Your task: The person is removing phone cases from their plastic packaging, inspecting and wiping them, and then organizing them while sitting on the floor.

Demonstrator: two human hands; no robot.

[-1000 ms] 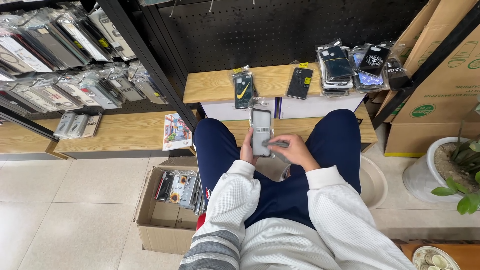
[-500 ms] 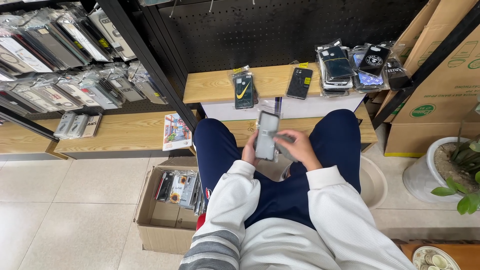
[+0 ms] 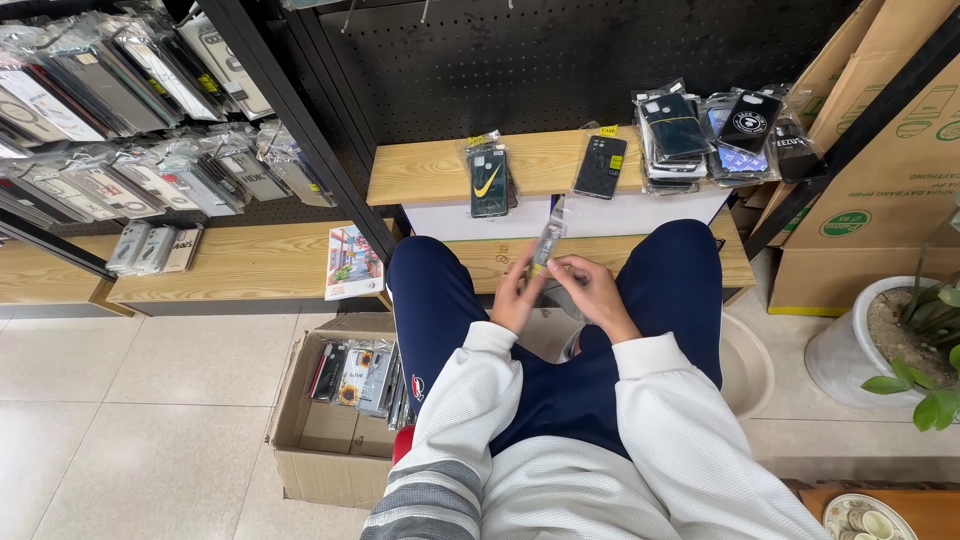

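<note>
Turned edge-on now, where a moment ago flat to the camera: packaged phone case (image 3: 547, 240) pinched between both hands, left hand (image 3: 517, 297) at 8 o'clock of it, right hand (image 3: 590, 290) at 4 o'clock, both closed on its lower end, above the knees. At 12 o'clock, wooden shelf (image 3: 420, 172) edge close; open cardboard box (image 3: 330, 430) at 8 o'clock.

Person is wearing a white textured sweatshirt with grey stripes banding the left sleeve near the elbow. Legs are showing navy trousers carrying a small red-and-white emblem, possibly embroidered, on the left thigh. Both hands, left hand (image 3: 517, 300) and right hand (image 3: 592, 292), are showing bare beyond the ribbed cuffs.
</note>
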